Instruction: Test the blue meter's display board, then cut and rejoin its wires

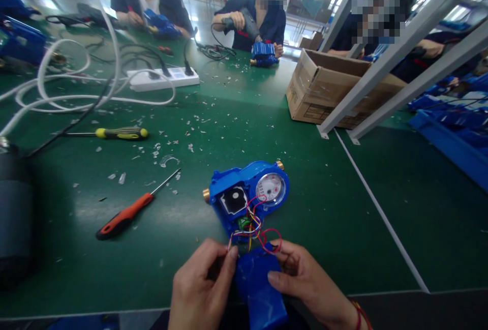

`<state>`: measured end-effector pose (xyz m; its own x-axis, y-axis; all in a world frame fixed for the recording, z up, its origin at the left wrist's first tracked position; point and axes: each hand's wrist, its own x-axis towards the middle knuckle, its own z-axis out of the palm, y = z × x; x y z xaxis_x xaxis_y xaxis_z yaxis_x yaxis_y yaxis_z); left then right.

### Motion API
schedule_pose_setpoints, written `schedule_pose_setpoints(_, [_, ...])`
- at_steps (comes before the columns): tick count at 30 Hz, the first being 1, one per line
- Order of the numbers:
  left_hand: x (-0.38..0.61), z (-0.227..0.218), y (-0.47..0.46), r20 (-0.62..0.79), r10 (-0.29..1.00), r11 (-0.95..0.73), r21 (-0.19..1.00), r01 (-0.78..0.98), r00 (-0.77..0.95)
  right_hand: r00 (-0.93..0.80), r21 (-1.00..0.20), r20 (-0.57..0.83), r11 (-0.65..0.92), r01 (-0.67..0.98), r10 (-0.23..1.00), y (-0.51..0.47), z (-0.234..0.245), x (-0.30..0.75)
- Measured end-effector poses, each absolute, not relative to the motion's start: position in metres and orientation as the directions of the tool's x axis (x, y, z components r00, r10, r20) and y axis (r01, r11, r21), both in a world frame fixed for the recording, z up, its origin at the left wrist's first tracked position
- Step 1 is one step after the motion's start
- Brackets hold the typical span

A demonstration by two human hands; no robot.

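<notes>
A blue water meter lies on the green table in front of me, with a round dial at its right and brass ends at both sides. Red, yellow and white wires run from its opened compartment toward my hands. My right hand grips a blue plastic cover between thumb and fingers, near the table's front edge. At the cover's left side, my left hand pinches thumb and forefinger together by the wire ends; what sits between those fingertips is too small to make out.
An orange-handled screwdriver and a yellow-and-grey screwdriver lie to the left, among scattered clear plastic scraps. Farther back are a white power strip and looped white hose. A cardboard box stands behind grey metal posts. Several people work across the table.
</notes>
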<state>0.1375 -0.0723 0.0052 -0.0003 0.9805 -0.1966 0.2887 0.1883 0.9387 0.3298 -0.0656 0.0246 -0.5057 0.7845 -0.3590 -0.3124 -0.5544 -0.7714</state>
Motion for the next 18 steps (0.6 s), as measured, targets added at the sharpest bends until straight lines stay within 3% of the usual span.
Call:
schedule_pose_setpoints(7, [0.125, 0.009, -0.068, -0.354, 0.932, 0.354, 0.935, 0.017, 0.078, -0.484, -0.765, -0.388, -0.567, -0.305, 0.784, -0.066, 0.022, 0.327])
schedule_pose_setpoints(12, [0.123, 0.015, -0.061, -0.065, 0.997, 0.053, 0.966, 0.254, 0.042, -0.456, -0.760, -0.447, -0.595, -0.260, 0.770, -0.066, 0.017, 0.316])
schedule_pose_setpoints(14, [0.115, 0.024, -0.060, -0.027, 0.999, 0.011, 0.936, 0.352, 0.041, -0.450, -0.743, -0.479, -0.621, -0.249, 0.753, -0.066, 0.012, 0.312])
schedule_pose_setpoints(16, [0.093, 0.038, -0.062, -0.016, 0.988, 0.083, 0.896, 0.436, -0.154, -0.448, -0.728, -0.508, -0.645, -0.232, 0.735, -0.065, 0.004, 0.311])
schedule_pose_setpoints(18, [0.054, 0.052, -0.065, 0.055, 0.891, 0.206, 0.836, 0.509, -0.451, -0.421, -0.738, -0.530, -0.645, -0.198, 0.736, -0.065, -0.007, 0.313])
